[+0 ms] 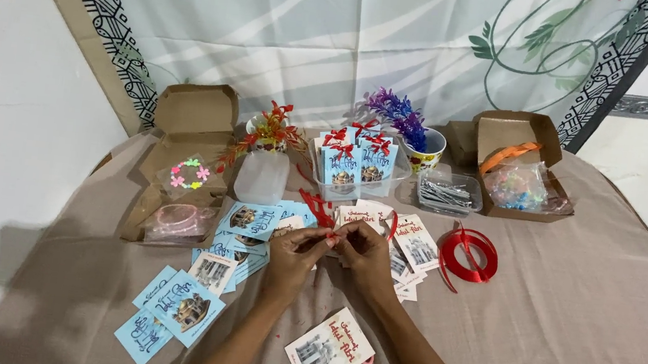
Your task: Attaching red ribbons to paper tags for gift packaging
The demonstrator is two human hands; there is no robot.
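While both hands [333, 251] pinch a red ribbon bit [331, 240], blue cards [181, 306] left, white cards [414, 244] right.

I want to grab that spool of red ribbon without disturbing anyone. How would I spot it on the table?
Start at the open cardboard box at the table's far right. Just in front of it, right of the white cards, lies the red ribbon roll. It is the only flat glossy red ring, lying alone on the cloth.

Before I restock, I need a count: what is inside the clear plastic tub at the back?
The clear plastic tub holds upright light-blue cards with red ribbon bows, at least four. Those behind are partly covered, so the exact count and the tub's bottom cannot be seen.
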